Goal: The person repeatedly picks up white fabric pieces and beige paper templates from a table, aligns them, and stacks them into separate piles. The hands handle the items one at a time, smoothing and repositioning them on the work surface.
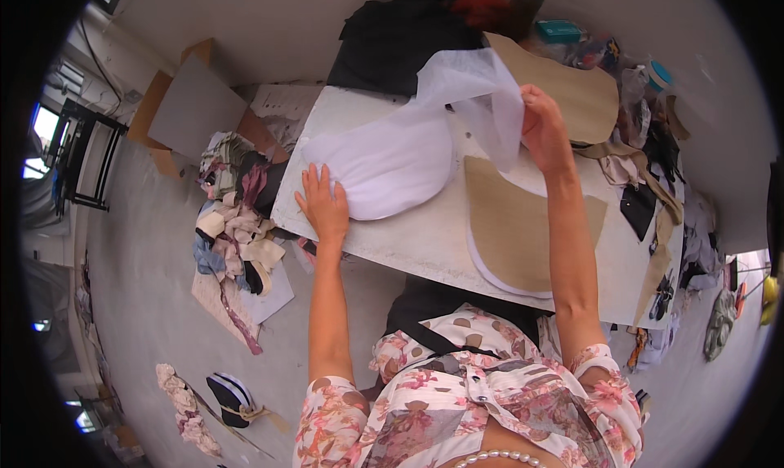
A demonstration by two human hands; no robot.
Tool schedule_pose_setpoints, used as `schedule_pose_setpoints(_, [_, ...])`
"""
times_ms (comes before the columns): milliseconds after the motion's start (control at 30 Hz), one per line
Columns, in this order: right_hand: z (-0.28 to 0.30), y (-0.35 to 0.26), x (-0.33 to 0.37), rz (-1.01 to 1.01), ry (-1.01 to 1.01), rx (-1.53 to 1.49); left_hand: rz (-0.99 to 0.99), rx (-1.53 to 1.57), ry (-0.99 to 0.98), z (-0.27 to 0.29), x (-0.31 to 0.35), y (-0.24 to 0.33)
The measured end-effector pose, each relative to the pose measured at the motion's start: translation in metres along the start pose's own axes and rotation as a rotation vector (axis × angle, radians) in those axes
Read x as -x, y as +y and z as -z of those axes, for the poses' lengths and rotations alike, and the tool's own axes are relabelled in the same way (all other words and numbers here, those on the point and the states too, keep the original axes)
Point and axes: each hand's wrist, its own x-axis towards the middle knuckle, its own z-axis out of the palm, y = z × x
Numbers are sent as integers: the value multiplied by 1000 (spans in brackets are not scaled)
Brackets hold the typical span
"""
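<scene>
A stack of white cut fabric (392,170) with a rounded edge lies on the white table. My left hand (325,207) rests flat on its left end, fingers spread. Raised over the stack's far right side is a thin, see-through white sheet (469,76), folded and lifted off the table. My right hand (543,129) pinches its right edge between thumb and fingers. Below my right forearm lies a tan pattern piece (514,223) with a curved edge, on top of white material that shows along its rim.
Dark folded cloth (400,43) and another tan piece (572,84) lie at the table's far side. Straps, scraps and a black pouch (637,211) crowd the right end. Fabric scraps (237,223) and a cardboard box (192,109) are on the left.
</scene>
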Motion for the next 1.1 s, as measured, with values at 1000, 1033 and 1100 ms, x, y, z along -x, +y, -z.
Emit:
schedule_pose_setpoints(1000, [43, 10, 123, 190, -529, 1142, -101, 904, -492, 135, 57, 154])
schedule_pose_setpoints(1033, [54, 4, 137, 247, -460, 1173, -26, 972, -523, 139, 58, 150])
schedule_pose_setpoints(1100, [66, -26, 156, 42, -423, 1116, 77, 1089, -525, 140, 60, 141])
